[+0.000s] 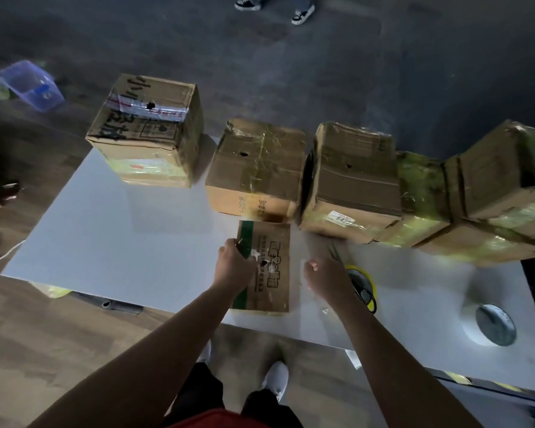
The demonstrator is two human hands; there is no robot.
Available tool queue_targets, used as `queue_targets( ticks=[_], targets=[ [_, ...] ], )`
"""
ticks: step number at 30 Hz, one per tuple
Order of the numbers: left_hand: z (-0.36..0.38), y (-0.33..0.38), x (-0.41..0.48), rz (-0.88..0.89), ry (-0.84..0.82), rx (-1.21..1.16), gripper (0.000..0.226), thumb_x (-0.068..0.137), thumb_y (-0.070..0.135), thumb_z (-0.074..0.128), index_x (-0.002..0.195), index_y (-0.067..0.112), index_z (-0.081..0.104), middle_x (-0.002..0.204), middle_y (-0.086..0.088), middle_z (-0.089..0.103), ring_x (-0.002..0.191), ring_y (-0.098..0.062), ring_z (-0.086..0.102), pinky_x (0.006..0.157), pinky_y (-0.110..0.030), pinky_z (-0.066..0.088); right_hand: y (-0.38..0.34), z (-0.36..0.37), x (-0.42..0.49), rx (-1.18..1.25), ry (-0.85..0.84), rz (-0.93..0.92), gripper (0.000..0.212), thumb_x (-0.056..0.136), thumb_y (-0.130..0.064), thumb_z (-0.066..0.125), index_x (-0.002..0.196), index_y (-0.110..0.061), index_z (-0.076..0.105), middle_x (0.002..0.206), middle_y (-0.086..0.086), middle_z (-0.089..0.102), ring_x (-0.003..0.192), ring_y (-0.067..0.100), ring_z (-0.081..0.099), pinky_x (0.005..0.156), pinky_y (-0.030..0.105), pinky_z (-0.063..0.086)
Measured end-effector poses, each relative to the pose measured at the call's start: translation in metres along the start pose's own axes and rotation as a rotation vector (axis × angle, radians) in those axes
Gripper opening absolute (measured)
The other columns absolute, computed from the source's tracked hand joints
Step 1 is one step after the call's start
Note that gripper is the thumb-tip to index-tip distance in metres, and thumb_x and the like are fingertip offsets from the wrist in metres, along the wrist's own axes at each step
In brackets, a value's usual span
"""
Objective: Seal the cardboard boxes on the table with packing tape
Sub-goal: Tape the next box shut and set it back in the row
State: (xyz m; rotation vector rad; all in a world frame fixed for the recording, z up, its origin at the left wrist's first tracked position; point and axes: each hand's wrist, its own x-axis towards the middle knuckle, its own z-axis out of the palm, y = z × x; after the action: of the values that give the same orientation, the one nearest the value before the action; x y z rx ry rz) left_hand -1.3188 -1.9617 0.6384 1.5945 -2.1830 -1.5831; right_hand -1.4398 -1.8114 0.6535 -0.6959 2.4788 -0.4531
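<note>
Here the small box [271, 267] lies flat by the table's [105, 242] near edge. My left hand [233, 264] is curled on its green left side, my right hand [325, 278] clenched just right of it; what either grips, I cannot tell.

Dim, murky scene; edges bend wide-angle, tape glare, soft blur.

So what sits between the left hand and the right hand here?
The small printed cardboard box, flat on the table, seen in the head view.
</note>
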Motion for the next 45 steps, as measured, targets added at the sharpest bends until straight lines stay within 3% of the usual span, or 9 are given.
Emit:
queue_targets(
  ticks=[5, 10, 13, 18, 23, 30, 33, 36, 45],
  targets=[
    [0.005, -0.003, -0.002, 0.113, -0.069, 0.154, 0.071, 0.080, 0.024, 0.076, 0.137, 0.014, 0.034, 0.124, -0.007, 0.048, 0.111, -0.026, 0.054, 0.083, -0.038, 0.055, 0.037, -0.017, -0.009, -0.052, 0.276, 0.164, 0.023, 0.091, -0.018, 0.047, 0.102, -0.011, 0.066, 0.102, 0.016, 0.061, 0.100, 0.036, 0.057, 0.076, 0.035, 0.045],
    [0.017, 0.007, -0.020, 0.509, 0.158, 0.506, 0.055, 0.086, 0.017, 0.066, 0.137, 0.010, 0.044, 0.139, -0.012, 0.043, 0.124, -0.029, 0.043, 0.097, -0.043, 0.047, 0.061, -0.014, -0.020, -0.217, 0.155, 0.235, 0.040, 0.091, -0.041, 0.053, 0.125, -0.020, 0.051, 0.117, 0.010, 0.057, 0.113, 0.031, 0.049, 0.088, 0.039, 0.046],
    [0.039, 0.017, -0.035, 0.706, 0.040, 0.490, 0.035, 0.088, 0.015, 0.062, 0.122, 0.011, 0.054, 0.125, -0.010, 0.052, 0.111, -0.023, 0.054, 0.088, -0.031, 0.049, 0.063, -0.011, -0.021, -0.178, 0.167, 0.226, 0.035, 0.090, -0.039, 0.056, 0.120, -0.021, 0.050, 0.114, 0.005, 0.061, 0.112, 0.029, 0.049, 0.085, 0.039, 0.044],
    [0.095, 0.035, -0.050, 0.448, -0.260, 0.468, 0.037, 0.095, 0.031, 0.055, 0.125, 0.012, 0.046, 0.124, -0.009, 0.055, 0.105, -0.022, 0.058, 0.080, -0.031, 0.048, 0.075, -0.015, -0.024, -0.174, 0.151, 0.230, 0.045, 0.084, -0.031, 0.061, 0.126, -0.020, 0.049, 0.117, 0.005, 0.060, 0.113, 0.030, 0.049, 0.088, 0.039, 0.045],
    [0.139, 0.044, -0.042, 0.160, -0.311, 0.501, 0.059, 0.089, 0.055, 0.054, 0.119, 0.004, 0.050, 0.116, -0.015, 0.063, 0.104, -0.031, 0.062, 0.073, -0.032, 0.045, 0.100, -0.021, -0.031, -0.096, 0.267, 0.254, 0.041, 0.084, -0.029, 0.061, 0.122, -0.015, 0.054, 0.113, 0.008, 0.060, 0.114, 0.030, 0.047, 0.087, 0.039, 0.045],
    [0.163, 0.041, -0.033, 0.042, -0.368, 0.477, 0.041, 0.090, 0.043, 0.053, 0.067, 0.010, 0.062, 0.055, -0.003, 0.066, 0.051, -0.017, 0.067, 0.067, -0.029, 0.059, 0.140, -0.031, -0.040, -0.088, 0.257, 0.385, 0.040, 0.088, -0.029, 0.058, 0.123, -0.012, 0.051, 0.116, 0.011, 0.059, 0.115, 0.031, 0.047, 0.087, 0.040, 0.045],
    [0.162, 0.046, -0.032, 0.069, -0.314, 0.531, 0.030, 0.084, 0.033, 0.052, 0.072, 0.007, 0.062, 0.076, -0.011, 0.073, 0.076, -0.026, 0.071, 0.076, -0.030, 0.056, 0.152, -0.031, -0.042, -0.110, 0.196, 0.442, 0.038, 0.090, -0.028, 0.054, 0.123, -0.009, 0.048, 0.118, 0.012, 0.059, 0.116, 0.032, 0.047, 0.087, 0.040, 0.045],
    [0.153, 0.048, -0.034, 0.188, -0.162, 0.622, 0.035, 0.087, 0.038, 0.049, 0.089, 0.007, 0.065, 0.096, -0.013, 0.070, 0.094, -0.033, 0.066, 0.067, -0.028, 0.042, 0.152, -0.023, -0.038, -0.160, 0.112, 0.416, 0.036, 0.091, -0.028, 0.051, 0.120, -0.010, 0.045, 0.118, 0.011, 0.057, 0.115, 0.032, 0.047, 0.084, 0.037, 0.044],
    [0.103, 0.054, -0.035, 0.544, 0.137, 0.689, 0.029, 0.094, 0.043, 0.047, 0.090, 0.016, 0.056, 0.079, -0.005, 0.066, 0.063, -0.021, 0.055, 0.056, -0.027, 0.033, 0.117, -0.006, -0.014, -0.171, 0.144, 0.233, 0.034, 0.094, -0.027, 0.052, 0.122, -0.008, 0.046, 0.115, 0.015, 0.052, 0.106, 0.032, 0.056, 0.081, 0.036, 0.047]
  ],
)
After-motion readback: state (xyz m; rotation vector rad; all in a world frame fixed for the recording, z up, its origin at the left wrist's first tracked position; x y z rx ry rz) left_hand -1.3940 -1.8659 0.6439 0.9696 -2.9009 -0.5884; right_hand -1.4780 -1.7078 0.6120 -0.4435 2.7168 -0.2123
